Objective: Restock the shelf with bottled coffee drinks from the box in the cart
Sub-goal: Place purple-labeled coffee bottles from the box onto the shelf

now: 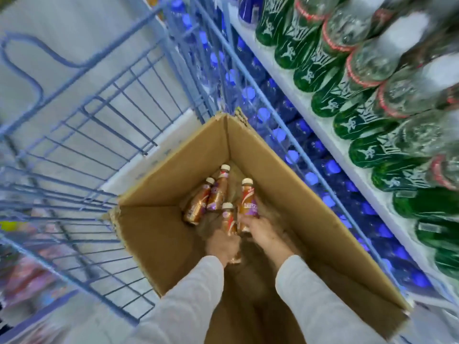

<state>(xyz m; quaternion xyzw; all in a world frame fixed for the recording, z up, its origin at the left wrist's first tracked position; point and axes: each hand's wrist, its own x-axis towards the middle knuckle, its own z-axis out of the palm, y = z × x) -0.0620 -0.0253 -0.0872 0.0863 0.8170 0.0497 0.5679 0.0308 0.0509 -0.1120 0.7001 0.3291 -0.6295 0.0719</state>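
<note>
Box in the cart looks nearly cleared out, so you're reaching deep. Left hand is wrapped round one coffee bottle, and right hand grips another bottle at its 1 o'clock. Two loose bottles lie toward 11, and the shelf is at 3.

The box is showing plain tan cardboard. The 4 coffee bottles in it are gleaming copper-brown with cream caps and purple-and-red label patches. The cart is showing a pale blue wire grid. On the white shelf, green bottles are wearing white markings; blue bottles are glowing below.
</note>
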